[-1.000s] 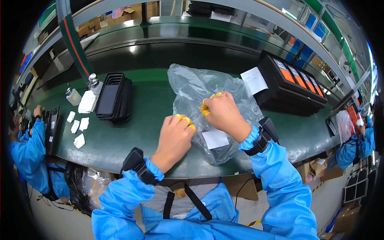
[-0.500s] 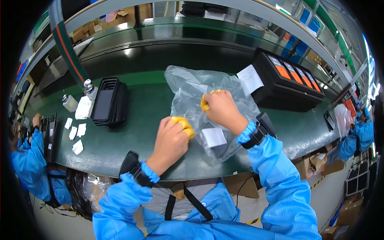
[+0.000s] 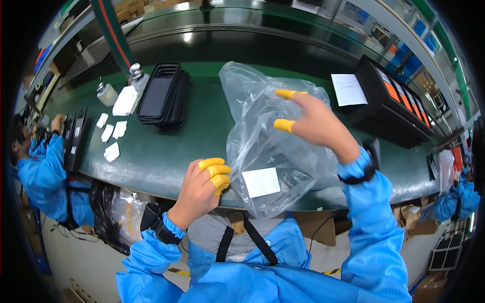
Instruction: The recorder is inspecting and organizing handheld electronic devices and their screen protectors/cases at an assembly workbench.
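A large clear plastic bag (image 3: pixel 273 146) lies wrinkled on the green bench top, reaching to the front edge. A white paper slip (image 3: pixel 261 182) shows at its lower part; I cannot tell whether it is inside or on top. My right hand (image 3: pixel 318 123) is over the bag's upper right, with thumb and forefinger wide apart and nothing between them. At the bag's lower left edge, my left hand (image 3: pixel 199 189) has its fingers curled. Whatever the left fingers may hold is hidden. Yellow finger covers are on fingers of both hands.
Stacked black trays (image 3: pixel 161 96) stand left of the bag, beside white cloths (image 3: pixel 126 101), small bottles (image 3: pixel 107 94) and white scraps (image 3: pixel 112 151). At right are black boxes (image 3: pixel 389 103) with orange labels and a paper sheet (image 3: pixel 348 90). A co-worker (image 3: pixel 43 169) sits at far left.
My right hand has gone from closed to open, thumb and forefinger spreading. The bag is more spread out, its slip lying flatter. The left hand stays curled. The whole view has shifted.
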`<action>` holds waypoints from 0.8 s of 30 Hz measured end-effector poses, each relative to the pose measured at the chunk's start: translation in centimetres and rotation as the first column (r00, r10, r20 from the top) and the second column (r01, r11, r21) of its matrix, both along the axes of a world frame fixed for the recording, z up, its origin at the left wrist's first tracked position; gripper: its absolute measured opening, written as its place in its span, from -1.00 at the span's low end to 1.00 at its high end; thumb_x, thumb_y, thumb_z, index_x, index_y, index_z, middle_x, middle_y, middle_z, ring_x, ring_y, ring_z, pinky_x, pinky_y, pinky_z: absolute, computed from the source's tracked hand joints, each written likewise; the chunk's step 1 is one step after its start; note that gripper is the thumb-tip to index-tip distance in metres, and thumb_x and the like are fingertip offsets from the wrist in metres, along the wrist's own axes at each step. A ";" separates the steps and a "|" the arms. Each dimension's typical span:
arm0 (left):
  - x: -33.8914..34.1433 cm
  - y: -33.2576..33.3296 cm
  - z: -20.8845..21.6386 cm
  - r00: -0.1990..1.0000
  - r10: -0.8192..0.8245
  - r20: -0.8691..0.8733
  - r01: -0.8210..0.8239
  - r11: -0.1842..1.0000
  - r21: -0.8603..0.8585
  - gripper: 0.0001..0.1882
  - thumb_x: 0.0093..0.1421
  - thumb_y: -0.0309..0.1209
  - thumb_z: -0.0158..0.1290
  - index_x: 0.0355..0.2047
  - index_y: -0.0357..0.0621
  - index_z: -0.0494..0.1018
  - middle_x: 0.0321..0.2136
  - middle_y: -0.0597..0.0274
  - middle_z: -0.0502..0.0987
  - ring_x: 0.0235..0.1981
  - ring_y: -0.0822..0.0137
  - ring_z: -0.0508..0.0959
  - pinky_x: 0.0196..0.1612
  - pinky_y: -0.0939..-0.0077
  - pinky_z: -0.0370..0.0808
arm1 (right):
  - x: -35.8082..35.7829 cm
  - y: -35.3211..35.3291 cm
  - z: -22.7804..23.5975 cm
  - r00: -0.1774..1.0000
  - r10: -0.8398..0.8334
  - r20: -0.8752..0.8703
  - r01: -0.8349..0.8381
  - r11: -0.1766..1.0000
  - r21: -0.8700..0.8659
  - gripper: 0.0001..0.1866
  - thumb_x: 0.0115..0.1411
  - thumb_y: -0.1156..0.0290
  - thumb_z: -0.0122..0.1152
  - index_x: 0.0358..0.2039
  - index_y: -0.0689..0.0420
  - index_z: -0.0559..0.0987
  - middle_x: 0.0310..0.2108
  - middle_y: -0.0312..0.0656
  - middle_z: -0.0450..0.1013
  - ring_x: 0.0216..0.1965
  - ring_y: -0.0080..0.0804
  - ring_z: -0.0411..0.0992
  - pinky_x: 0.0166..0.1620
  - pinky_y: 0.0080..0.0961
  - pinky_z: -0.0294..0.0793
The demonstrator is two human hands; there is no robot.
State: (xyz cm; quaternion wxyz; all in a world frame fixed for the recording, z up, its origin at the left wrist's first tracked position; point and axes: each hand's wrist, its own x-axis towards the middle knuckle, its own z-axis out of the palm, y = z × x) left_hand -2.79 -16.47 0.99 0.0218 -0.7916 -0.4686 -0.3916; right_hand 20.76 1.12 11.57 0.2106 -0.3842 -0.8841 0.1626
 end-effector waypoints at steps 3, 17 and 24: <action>-0.2 0.0 0.2 1.000 0.011 -0.005 -0.011 1.000 0.014 -0.78 -0.13 -0.62 0.19 -0.41 -0.14 0.50 -0.20 0.23 0.59 -0.05 0.12 0.53 0.00 0.17 0.39 | 0.9 -5.2 2.2 0.973 0.094 -0.209 -0.025 0.949 0.313 -0.51 -0.02 0.40 0.37 -0.03 0.20 0.55 -0.05 0.09 0.48 -0.07 0.08 0.45 0.02 -0.17 0.43; -0.2 0.9 1.1 0.978 -0.135 -0.159 0.134 0.991 -0.017 -0.76 -0.14 -0.65 0.12 -0.40 -0.13 0.48 -0.21 0.24 0.57 -0.05 0.14 0.53 0.02 0.12 0.41 | 0.1 -8.0 -9.0 0.937 0.154 0.313 -0.153 0.988 -0.028 -0.35 0.17 0.31 0.23 0.26 0.12 0.30 0.26 0.08 0.24 0.25 0.14 0.24 0.25 0.23 0.08; -3.6 -3.5 2.5 0.976 -0.030 -0.216 0.035 0.999 0.022 -0.76 -0.23 -0.60 0.15 -0.46 -0.16 0.44 -0.29 0.18 0.52 -0.12 0.02 0.52 -0.04 0.03 0.43 | 1.6 -4.0 -8.7 0.892 0.042 0.450 0.073 0.970 -0.234 -0.54 0.22 0.18 0.12 0.08 0.13 0.49 0.03 0.08 0.47 0.06 0.09 0.43 0.22 0.36 0.04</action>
